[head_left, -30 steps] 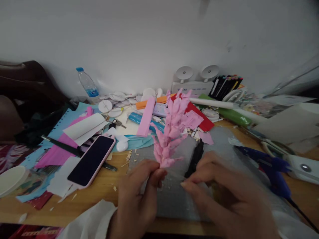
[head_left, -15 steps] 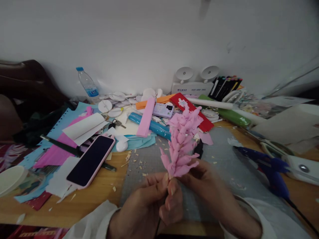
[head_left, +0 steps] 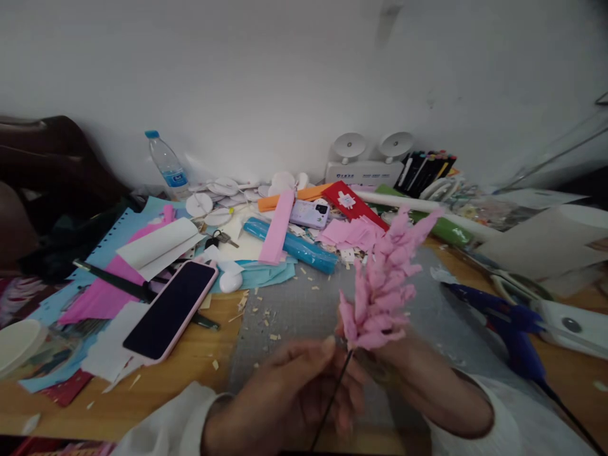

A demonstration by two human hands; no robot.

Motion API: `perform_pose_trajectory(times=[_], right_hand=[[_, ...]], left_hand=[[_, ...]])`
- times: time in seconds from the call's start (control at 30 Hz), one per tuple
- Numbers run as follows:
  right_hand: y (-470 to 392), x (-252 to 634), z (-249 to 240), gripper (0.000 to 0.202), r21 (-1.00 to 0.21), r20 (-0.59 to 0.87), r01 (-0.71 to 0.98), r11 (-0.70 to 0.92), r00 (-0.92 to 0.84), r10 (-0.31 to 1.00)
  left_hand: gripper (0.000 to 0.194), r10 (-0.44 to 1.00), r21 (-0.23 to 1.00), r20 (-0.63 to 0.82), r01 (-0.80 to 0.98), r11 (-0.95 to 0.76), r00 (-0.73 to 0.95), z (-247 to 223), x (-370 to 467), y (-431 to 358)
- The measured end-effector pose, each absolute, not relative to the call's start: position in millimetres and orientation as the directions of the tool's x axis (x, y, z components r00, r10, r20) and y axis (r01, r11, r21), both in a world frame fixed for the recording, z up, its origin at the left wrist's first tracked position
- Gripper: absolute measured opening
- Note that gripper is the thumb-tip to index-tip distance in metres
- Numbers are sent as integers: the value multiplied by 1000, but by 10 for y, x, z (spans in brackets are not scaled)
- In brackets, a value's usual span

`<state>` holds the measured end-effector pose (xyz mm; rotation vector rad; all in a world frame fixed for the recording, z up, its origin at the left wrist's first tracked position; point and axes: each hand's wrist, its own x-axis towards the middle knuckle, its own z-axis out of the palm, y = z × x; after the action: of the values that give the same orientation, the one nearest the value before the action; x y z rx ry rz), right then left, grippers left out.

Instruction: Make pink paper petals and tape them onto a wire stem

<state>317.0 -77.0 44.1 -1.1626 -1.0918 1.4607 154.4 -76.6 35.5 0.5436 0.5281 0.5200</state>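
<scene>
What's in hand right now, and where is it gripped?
A pink flower spike, held near its base, at the top of the dark stem. The left hand is there; the right hand is behind it, grip hidden.

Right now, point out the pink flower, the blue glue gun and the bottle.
Pink flower [head_left: 381, 292], head view, middle of the petals.
Blue glue gun [head_left: 512, 322], head view, its body.
Bottle [head_left: 166, 161], head view, its clear side.
</scene>
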Motion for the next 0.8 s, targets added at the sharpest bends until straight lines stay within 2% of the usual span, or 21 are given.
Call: perform_pose_trajectory(times=[0.07,0.13,0.2,0.27,0.33,0.37,0.4,0.47,0.57,0.67,0.8], right_hand=[[-750,3179,462,24,-948,-192,-237,-215,-114,975],[-730,3174,471,20,-943,-207,-260,-207,-30,978],[-716,3163,467,18,-958,-207,-212,-193,45,977],[-706,3155,466,17,-971,-196,-162,-178,103,975],[-697,3156,486,16,-981,-164,-130,-145,155,974],[-694,3160,505,15,-985,-140,-126,-118,179,974],[-692,3165,530,14,-987,-116,-130,-92,194,974],[-697,3174,586,14,-986,-85,-155,-57,182,980],[-722,3173,642,14,-980,-85,-191,-64,105,991],[-733,3147,625,14,-982,-57,-184,-40,86,995],[-696,3096,545,14,-996,-4,-92,5,95,995]], left_hand=[[39,759,831,-318,-219,512,568,434,1461,-763],[31,907,982,-178,6,190,383,504,1398,-771],[30,950,951,40,280,-132,310,555,1380,-774],[29,906,811,208,453,-370,368,590,1412,-755],[9,854,699,292,513,-498,431,620,1473,-713],[9,844,682,305,517,-517,442,636,1505,-686],[15,847,695,299,509,-509,439,655,1533,-658],[26,876,803,210,435,-408,434,693,1570,-604],[30,862,982,-55,183,-44,503,712,1579,-543],[27,805,963,-192,-50,265,562,645,1565,-525],[23,837,897,-238,-219,384,492,506,1568,-579]])
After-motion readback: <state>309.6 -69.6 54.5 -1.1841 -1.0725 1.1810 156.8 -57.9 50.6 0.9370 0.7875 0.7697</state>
